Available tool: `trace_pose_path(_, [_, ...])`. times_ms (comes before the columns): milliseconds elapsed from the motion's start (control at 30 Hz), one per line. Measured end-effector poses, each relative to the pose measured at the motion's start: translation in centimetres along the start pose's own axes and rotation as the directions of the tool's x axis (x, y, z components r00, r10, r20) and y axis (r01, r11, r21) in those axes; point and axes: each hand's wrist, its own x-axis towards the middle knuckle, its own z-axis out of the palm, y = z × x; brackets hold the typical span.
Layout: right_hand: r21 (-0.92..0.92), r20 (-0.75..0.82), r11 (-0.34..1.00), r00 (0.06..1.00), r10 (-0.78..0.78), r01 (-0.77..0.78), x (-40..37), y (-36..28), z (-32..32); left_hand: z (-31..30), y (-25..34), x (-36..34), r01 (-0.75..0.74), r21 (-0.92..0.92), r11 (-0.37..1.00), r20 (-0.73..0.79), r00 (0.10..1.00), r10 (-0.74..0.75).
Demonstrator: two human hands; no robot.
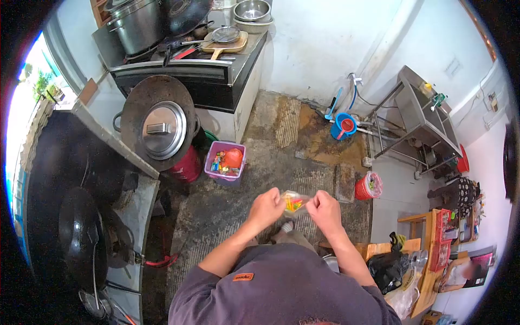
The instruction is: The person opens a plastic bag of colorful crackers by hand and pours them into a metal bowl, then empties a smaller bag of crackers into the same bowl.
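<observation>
A small clear plastic bag (293,204) is stretched between my hands in front of my chest. Red, yellow and green pieces that look like chilli peppers show inside it. My left hand (266,208) pinches one side of the bag, fingers curled in. On the opposite side, my right hand (326,211) grips it with closed fingers. Both hands are above the dark floor, and a shoe (285,227) shows just below the bag.
A purple bin (226,177) with wrappers and a red bag stands ahead to the left, beside a lidded pot (164,130). A red bin (368,187), a blue bucket (351,130) and a steel sink (425,111) are on the right. A wooden table (425,292) is behind right.
</observation>
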Motion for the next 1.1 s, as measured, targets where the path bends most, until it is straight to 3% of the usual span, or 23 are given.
trace_pose_path(33, [-0.082, 0.037, 0.995, 0.997, 0.062, -0.059, 1.2, 0.3, -0.2, -0.1, 0.1, 1.5, 0.002, 0.003, 1.0, 0.001, 1.0, -0.002])
trace_pose_path(100, [-0.097, 0.039, 0.995, 0.999, 0.029, -0.025, 3.5, 1.7, 1.1, -0.2, 0.7, 4.1, 0.045, -0.046, 0.998, -0.101, 0.994, -0.049])
trace_pose_path(167, [0.114, 0.185, 0.993, 0.982, -0.025, 0.003, 7.0, 2.5, 1.2, -0.2, 1.0, 6.8, 0.045, -0.089, 0.995, -0.112, 0.992, -0.055])
trace_pose_path(200, [0.135, 0.165, 0.985, 0.983, 0.081, -0.104, 9.0, 3.2, 1.4, -0.4, 1.1, 8.2, 0.03, -0.076, 0.997, -0.076, 0.996, -0.036])
trace_pose_path(233, [0.148, 0.168, 0.985, 0.983, 0.067, -0.092, 11.0, 4.1, 1.7, -0.3, 1.1, 9.6, 0.014, -0.061, 0.998, -0.041, 0.999, -0.017])
trace_pose_path(300, [0.127, 0.128, 0.991, 0.99, -0.052, 0.035, 15.3, 6.3, 2.5, 0.2, 0.3, 13.1, -0.067, -0.031, 0.997, -0.048, 0.997, 0.065])
trace_pose_path(333, [0.346, 0.225, 0.93, 0.951, -0.213, 0.126, 17.9, 7.2, 2.5, 0.3, -0.6, 15.4, -0.079, -0.005, 0.997, -0.106, 0.991, 0.078])
trace_pose_path(367, [0.358, 0.224, 0.922, 0.946, -0.235, 0.144, 20.5, 7.8, 2.5, 0.2, -1.0, 17.7, -0.09, 0.024, 0.996, -0.162, 0.982, 0.093])
trace_pose_path(400, [0.272, 0.13, 0.955, 0.978, -0.163, 0.123, 23.1, 8.1, 2.6, -0.2, -0.2, 19.8, 0.003, 0.026, 1.0, -0.134, 0.991, 0.001])
trace_pose_path(433, [0.186, 0.033, 0.979, 0.995, -0.092, 0.085, 25.5, 8.5, 2.6, 0.3, 0.3, 22.0, 0.005, 0.034, 0.999, -0.152, 0.988, 0.0])
trace_pose_path(500, [0.227, 0.079, 0.967, 0.987, -0.141, 0.12, 30.1, 10.0, 1.9, 1.6, 1.9, 26.0, -0.069, 0.117, 0.991, -0.221, 0.971, 0.094])
trace_pose_path(567, [0.513, 0.473, 0.859, 0.835, -0.282, 0.0, 34.6, 11.8, 0.5, 1.0, 3.1, 30.0, -0.044, 0.115, 0.992, -0.236, 0.969, 0.07])
trace_pose_path(600, [0.457, 0.271, 0.888, 0.945, -0.182, 0.04, 37.1, 12.2, 0.2, 0.4, 3.9, 32.0, 0.013, 0.053, 0.999, -0.165, 0.986, -0.004])
trace_pose_path(633, [0.458, 0.281, 0.888, 0.94, -0.195, 0.047, 39.2, 12.5, -0.2, 0.3, 4.7, 33.8, 0.075, -0.008, 0.997, -0.088, 0.993, -0.076])
trace_pose_path(700, [0.261, 0.161, 0.947, 0.959, -0.234, 0.188, 43.1, 12.4, -1.0, 1.2, 5.3, 37.3, 0.088, 0.049, 0.995, -0.089, 0.993, -0.084])
trace_pose_path(733, [0.428, 0.29, 0.859, 0.858, -0.424, 0.28, 45.0, 12.9, -1.4, 1.6, 4.7, 38.9, 0.042, 0.048, 0.998, -0.201, 0.979, -0.031])
trace_pose_path(767, [0.437, 0.302, 0.857, 0.853, -0.426, 0.274, 46.8, 13.3, -1.5, 1.7, 4.3, 40.5, -0.005, 0.056, 0.998, -0.31, 0.951, 0.022])
trace_pose_path(800, [0.415, 0.24, 0.877, 0.901, -0.362, 0.242, 48.7, 13.5, -1.4, 0.4, 4.4, 41.6, 0.086, 0.064, 0.994, -0.23, 0.971, -0.069])
trace_pose_path(867, [0.331, 0.203, 0.925, 0.943, -0.265, 0.188, 51.8, 13.4, -1.2, 0.4, 4.7, 44.1, 0.079, 0.07, 0.994, -0.225, 0.972, -0.061])
trace_pose_path(900, [0.329, 0.217, 0.924, 0.938, -0.272, 0.192, 53.0, 13.4, -1.1, 0.6, 4.6, 45.5, 0.06, 0.074, 0.995, -0.216, 0.975, -0.043])
trace_pose_path(967, [0.485, 0.437, 0.841, 0.767, -0.471, 0.24, 56.0, 13.6, -0.3, 0.4, 2.8, 48.6, 0.046, 0.127, 0.991, -0.266, 0.964, -0.011])
trace_pose_path(1033, [0.505, 0.353, 0.82, 0.804, -0.479, 0.267, 59.8, 15.0, 1.2, -1.3, 2.2, 51.9, 0.12, -0.016, 0.993, -0.18, 0.976, -0.121])
trace_pose_path(1100, [0.566, 0.405, 0.824, 0.861, -0.307, 0.027, 63.9, 16.6, 2.6, -2.1, 1.4, 55.4, 0.154, -0.039, 0.987, -0.118, 0.981, -0.157])
